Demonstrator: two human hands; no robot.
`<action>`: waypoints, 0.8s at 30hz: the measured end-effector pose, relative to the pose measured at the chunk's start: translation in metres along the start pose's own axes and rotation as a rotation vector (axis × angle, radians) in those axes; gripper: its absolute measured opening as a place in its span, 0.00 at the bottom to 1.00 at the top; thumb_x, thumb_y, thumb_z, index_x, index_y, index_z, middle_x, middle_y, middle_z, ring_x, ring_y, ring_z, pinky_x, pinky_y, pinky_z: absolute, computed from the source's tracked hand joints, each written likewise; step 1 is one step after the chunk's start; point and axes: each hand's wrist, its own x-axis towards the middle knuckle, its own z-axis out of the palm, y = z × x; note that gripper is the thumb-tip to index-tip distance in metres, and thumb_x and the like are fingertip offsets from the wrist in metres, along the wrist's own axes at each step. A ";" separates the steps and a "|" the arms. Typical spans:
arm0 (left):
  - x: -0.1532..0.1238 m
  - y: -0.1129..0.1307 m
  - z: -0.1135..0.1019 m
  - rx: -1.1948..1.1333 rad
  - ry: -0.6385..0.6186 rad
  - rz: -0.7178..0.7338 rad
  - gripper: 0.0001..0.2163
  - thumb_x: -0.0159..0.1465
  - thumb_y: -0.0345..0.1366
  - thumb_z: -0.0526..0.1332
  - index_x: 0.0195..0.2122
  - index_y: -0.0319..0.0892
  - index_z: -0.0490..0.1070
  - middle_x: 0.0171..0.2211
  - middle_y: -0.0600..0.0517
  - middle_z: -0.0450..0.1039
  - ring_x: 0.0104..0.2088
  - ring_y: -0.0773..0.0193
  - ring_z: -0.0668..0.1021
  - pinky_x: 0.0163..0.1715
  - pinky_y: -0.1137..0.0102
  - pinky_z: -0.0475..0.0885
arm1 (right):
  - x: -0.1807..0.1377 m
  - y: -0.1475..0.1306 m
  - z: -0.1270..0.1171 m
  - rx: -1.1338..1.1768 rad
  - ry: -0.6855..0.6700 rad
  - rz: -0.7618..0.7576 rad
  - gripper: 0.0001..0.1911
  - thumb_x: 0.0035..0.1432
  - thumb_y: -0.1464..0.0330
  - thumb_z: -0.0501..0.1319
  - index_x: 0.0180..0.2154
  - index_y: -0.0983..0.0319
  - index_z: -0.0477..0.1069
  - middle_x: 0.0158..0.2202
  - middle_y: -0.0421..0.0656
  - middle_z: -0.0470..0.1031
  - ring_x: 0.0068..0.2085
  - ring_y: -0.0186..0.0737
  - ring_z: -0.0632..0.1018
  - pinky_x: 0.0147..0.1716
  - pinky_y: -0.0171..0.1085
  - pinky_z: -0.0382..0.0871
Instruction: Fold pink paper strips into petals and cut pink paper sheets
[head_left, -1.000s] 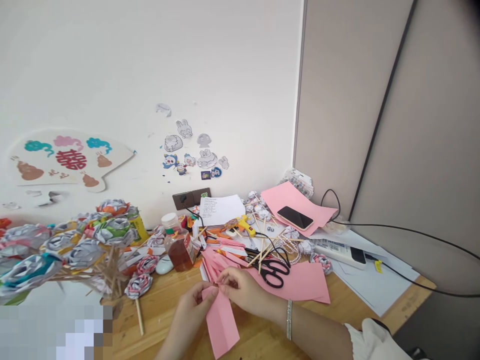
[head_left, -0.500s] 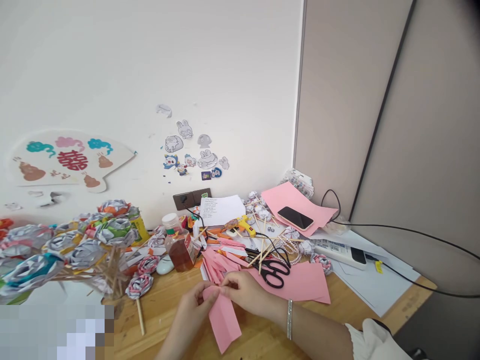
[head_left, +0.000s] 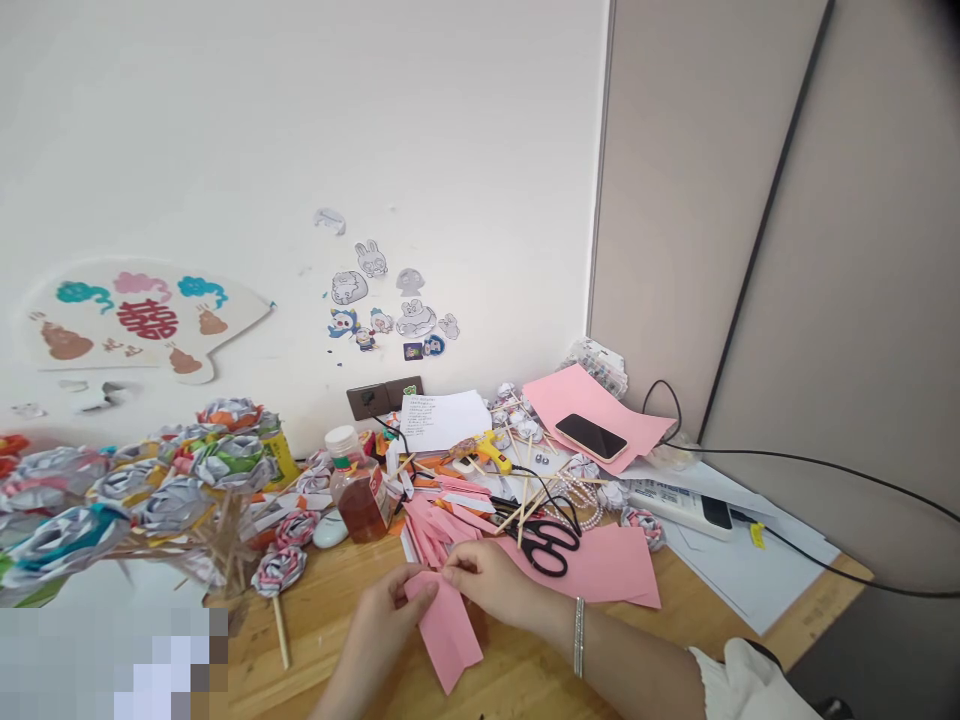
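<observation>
A creased strip of pink paper hangs from my fingers over the front of the wooden table. My left hand pinches its upper left edge between thumb and fingers. At the top right corner, my right hand grips the same strip with its fingertips. Just beyond my hands lies a pile of cut pink strips. Black-handled scissors rest right of the pile, on a larger pink sheet.
A bottle of amber liquid and several paper flowers stand to the left. Behind are a yellow glue gun, a phone and thin sticks. A white power strip with black cables lies on the right.
The lower end of the pink strip has risen slightly and swung a little. Both hands stay nearly in place, still holding the paper.
</observation>
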 end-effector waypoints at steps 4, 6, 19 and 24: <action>0.001 -0.005 0.001 -0.013 0.001 -0.002 0.12 0.49 0.42 0.57 0.29 0.39 0.72 0.24 0.52 0.75 0.27 0.60 0.74 0.25 0.72 0.67 | -0.002 -0.004 -0.001 -0.046 0.011 -0.010 0.07 0.51 0.70 0.53 0.23 0.64 0.64 0.22 0.36 0.62 0.24 0.29 0.63 0.22 0.27 0.53; 0.001 -0.006 0.001 -0.016 -0.010 0.021 0.12 0.50 0.43 0.57 0.28 0.39 0.72 0.25 0.51 0.74 0.27 0.60 0.74 0.25 0.72 0.66 | -0.004 -0.008 -0.003 -0.152 0.030 -0.045 0.08 0.52 0.71 0.52 0.23 0.64 0.64 0.21 0.36 0.63 0.24 0.29 0.63 0.21 0.28 0.53; 0.000 -0.005 0.003 0.123 -0.021 0.097 0.12 0.51 0.43 0.57 0.24 0.40 0.73 0.22 0.52 0.74 0.25 0.62 0.72 0.25 0.73 0.63 | -0.001 0.000 -0.001 -0.847 0.133 -0.549 0.09 0.56 0.71 0.52 0.26 0.63 0.68 0.26 0.41 0.70 0.30 0.36 0.68 0.28 0.33 0.60; 0.002 -0.003 -0.003 -0.144 0.087 -0.059 0.14 0.46 0.47 0.61 0.22 0.39 0.71 0.14 0.57 0.68 0.16 0.69 0.67 0.17 0.75 0.60 | -0.014 -0.016 -0.010 -0.883 0.263 -0.657 0.10 0.58 0.71 0.49 0.32 0.62 0.68 0.28 0.43 0.68 0.31 0.36 0.67 0.29 0.35 0.59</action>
